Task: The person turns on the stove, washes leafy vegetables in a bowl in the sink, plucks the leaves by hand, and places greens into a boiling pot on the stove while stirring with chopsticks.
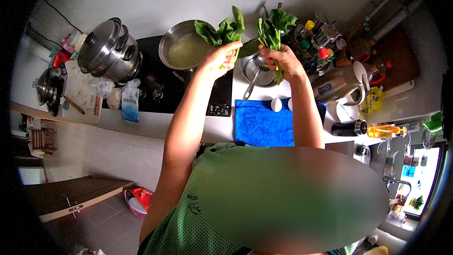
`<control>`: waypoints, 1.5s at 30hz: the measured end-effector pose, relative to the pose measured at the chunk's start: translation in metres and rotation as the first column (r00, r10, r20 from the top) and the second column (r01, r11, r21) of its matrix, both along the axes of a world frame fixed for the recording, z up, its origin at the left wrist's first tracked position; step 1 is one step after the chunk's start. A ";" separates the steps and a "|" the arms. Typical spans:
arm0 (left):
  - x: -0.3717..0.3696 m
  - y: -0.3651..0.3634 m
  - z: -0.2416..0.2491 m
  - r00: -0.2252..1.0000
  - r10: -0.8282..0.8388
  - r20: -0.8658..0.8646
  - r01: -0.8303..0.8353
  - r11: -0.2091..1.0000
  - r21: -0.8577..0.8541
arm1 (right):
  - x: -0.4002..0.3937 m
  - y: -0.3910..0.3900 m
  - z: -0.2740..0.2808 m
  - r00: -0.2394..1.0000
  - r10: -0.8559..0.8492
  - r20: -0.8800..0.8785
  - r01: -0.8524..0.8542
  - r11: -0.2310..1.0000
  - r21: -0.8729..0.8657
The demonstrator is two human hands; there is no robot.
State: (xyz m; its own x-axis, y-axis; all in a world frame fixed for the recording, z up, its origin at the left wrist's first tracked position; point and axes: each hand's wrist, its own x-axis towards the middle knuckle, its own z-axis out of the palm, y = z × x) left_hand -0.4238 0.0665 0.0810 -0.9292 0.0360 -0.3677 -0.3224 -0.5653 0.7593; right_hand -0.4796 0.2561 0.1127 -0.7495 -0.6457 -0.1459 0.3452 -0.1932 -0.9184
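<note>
My left hand is closed round the stems of some leafy greens, whose leaves hang over the right rim of a pot of cloudy, pale liquid. A second bunch of leafy greens is gripped in my right hand, leaves upward and stems showing below the fist. Beneath that hand is a metal bowl with a ladle lying across it. Below, white eggs rest on a blue towel, one of them partly covered by my right forearm.
A lidded steel steamer pot stands on the left of the black cooktop. A blue-and-white packet lies at its front edge. At right are bottles, a steel kettle, a black cup and an orange bottle.
</note>
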 end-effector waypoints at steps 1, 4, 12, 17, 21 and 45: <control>0.002 0.003 0.000 0.999 -0.024 -0.042 0.027 0.997 0.074 | -0.002 -0.003 -0.003 1.000 0.000 0.001 0.000 1.000 0.000; 0.005 0.013 0.003 0.997 -0.046 -0.059 0.050 0.997 0.067 | -0.001 -0.016 -0.007 0.993 -0.115 0.034 0.115 0.993 -0.007; 0.008 0.025 0.002 0.990 0.095 -0.102 -0.113 0.976 -0.186 | 0.000 -0.028 -0.016 0.992 -0.092 0.084 0.096 0.994 -0.052; 0.005 0.027 0.012 0.963 0.237 -0.128 -0.255 0.956 -0.147 | 0.003 -0.027 -0.014 0.978 -0.057 -0.200 0.099 0.974 0.204; -0.004 0.027 0.003 0.970 0.182 -0.163 -0.219 0.942 -0.254 | 0.007 -0.027 -0.013 0.976 -0.016 -0.218 0.063 0.976 0.208; 0.001 0.036 0.026 0.919 0.250 -0.306 -0.385 0.740 -0.551 | 0.006 -0.045 -0.014 0.848 0.061 -0.526 0.134 0.936 0.325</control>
